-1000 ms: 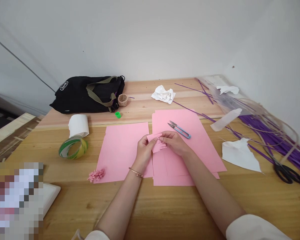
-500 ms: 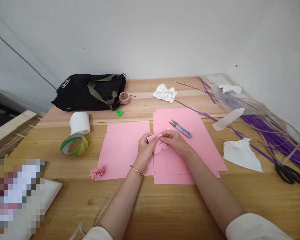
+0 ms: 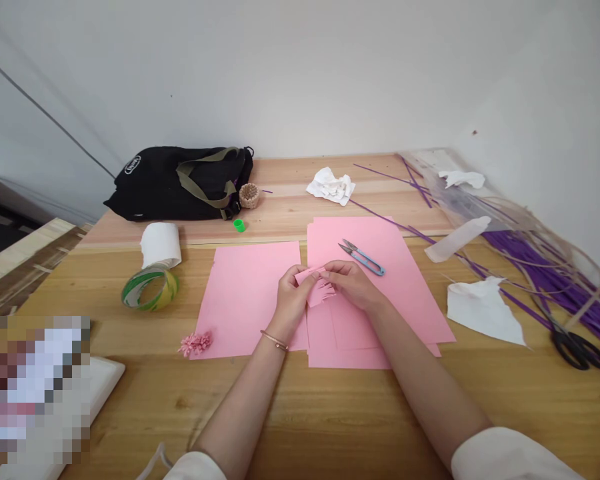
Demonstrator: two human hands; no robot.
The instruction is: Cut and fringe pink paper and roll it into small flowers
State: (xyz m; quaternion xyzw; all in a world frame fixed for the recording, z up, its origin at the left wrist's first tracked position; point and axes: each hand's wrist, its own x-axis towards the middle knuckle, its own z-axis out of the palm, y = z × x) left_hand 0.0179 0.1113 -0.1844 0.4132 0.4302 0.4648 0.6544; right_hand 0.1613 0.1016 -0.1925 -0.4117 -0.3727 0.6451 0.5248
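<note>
Between my two hands is a small piece of pink paper [image 3: 318, 297] with a fringe of cut strips along its right side. My left hand [image 3: 296, 291] pinches its left part with thumb and fingers. My right hand [image 3: 353, 283] is closed at the upper right, its thumb and fingertips on the fringed strips. Under the hands lie larger pink sheets [image 3: 370, 333]. Blue thread snips [image 3: 364, 257] rest on those sheets just beyond my right hand. A pink fringed paper flower [image 3: 196, 343] sits at the near left corner of another pink sheet [image 3: 245, 293].
Left stand a tape roll [image 3: 150, 291], a white paper roll [image 3: 161, 245] and a green cap [image 3: 239, 225]. A black bag [image 3: 180, 183] and small woven basket [image 3: 249, 195] lie behind. Crumpled tissue [image 3: 331, 186], purple strips [image 3: 545, 273] and black-handled scissors [image 3: 577, 347] are farther right.
Both hands keep nearly the same hold on the fringed paper, with only a tiny shift at the fringe. The view has moved very slightly.
</note>
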